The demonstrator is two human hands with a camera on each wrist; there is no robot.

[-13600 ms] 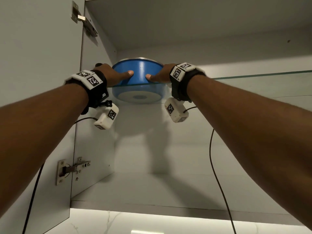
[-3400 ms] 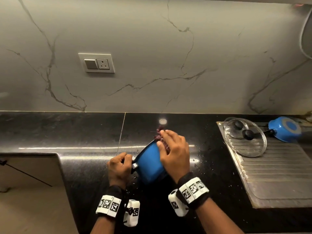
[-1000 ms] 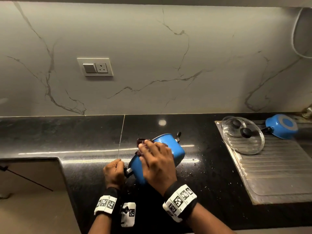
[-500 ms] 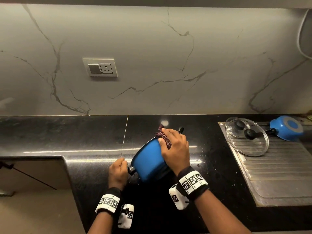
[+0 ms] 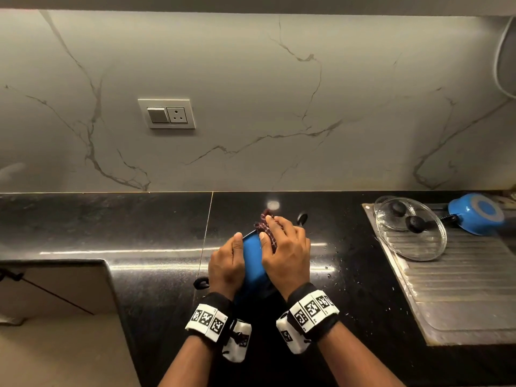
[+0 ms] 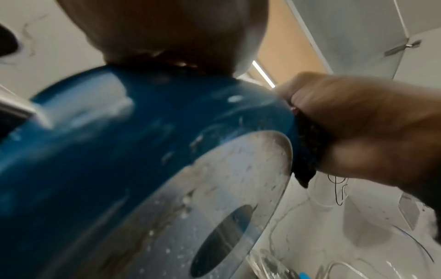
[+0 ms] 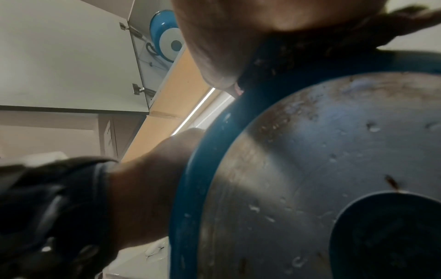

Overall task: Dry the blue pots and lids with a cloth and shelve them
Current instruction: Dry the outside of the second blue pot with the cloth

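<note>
Blue pot [image 5: 252, 261]: mid-dry over counter [image 5: 139, 219], left of drainboard [image 5: 460, 289], L hand [image 5: 226, 266] grip curled round wall, R hand [image 5: 287, 255] grip pinching cloth [image 5: 265, 230] to rim; 1 shelved pot [image 7: 164, 35] done, 1 upturned pot [image 5: 480, 213] + 2 lids [image 5: 410, 236] on drainboard apparently pending.

pot: blue pot [image 5: 252, 261] tilted on its side, at 6 o'clock of frame, over black counter [image 5: 139, 219]
left hand: left hand [image 5: 226, 266] holds the pot's 9 o'clock side, thumb up along the wall
right hand: right hand [image 5: 287, 255] on the pot's 3 o'clock side, fingers pinning cloth [image 5: 265, 230] at the 12 o'clock rim
cloth: dark red, patterned, bunched
drainboard: drainboard [image 5: 460, 289] at 4 o'clock, ribbed
on drainboard: glass lid [image 5: 410, 233], knob up; small blue pan [image 5: 477, 213] base up, at the lid's 2 o'clock
wall: socket plate [image 5: 166, 113] at 10 o'clock
</note>
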